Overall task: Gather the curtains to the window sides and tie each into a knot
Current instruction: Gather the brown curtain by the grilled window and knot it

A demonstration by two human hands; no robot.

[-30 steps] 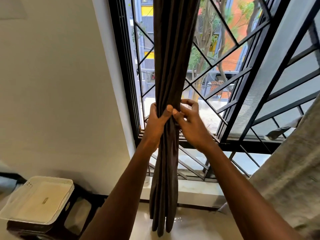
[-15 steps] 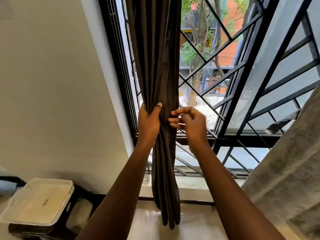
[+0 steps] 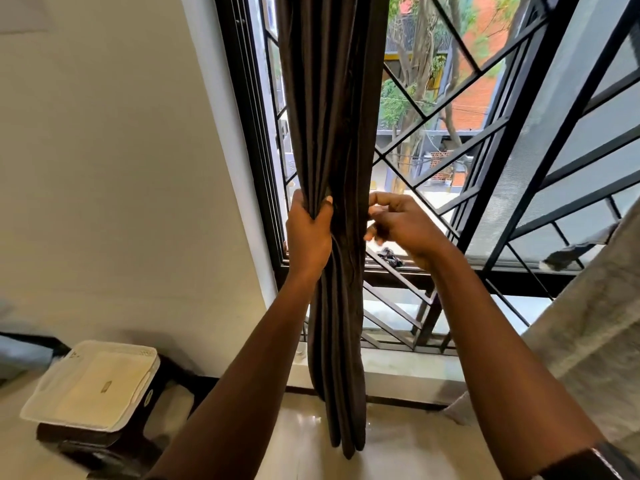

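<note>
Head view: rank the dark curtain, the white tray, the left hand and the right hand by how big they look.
1. dark curtain, by far the largest
2. white tray
3. left hand and right hand: they look alike, so they are not ranked apart

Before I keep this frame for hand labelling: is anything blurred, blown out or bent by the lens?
Head view: backlit, so the dark curtain loses fold detail and the pavement outside blows out. Head view: the right hand is motion-blurred, the left hand sharper. Head view: the window frame leans and bows, wide-angle distortion.
</note>
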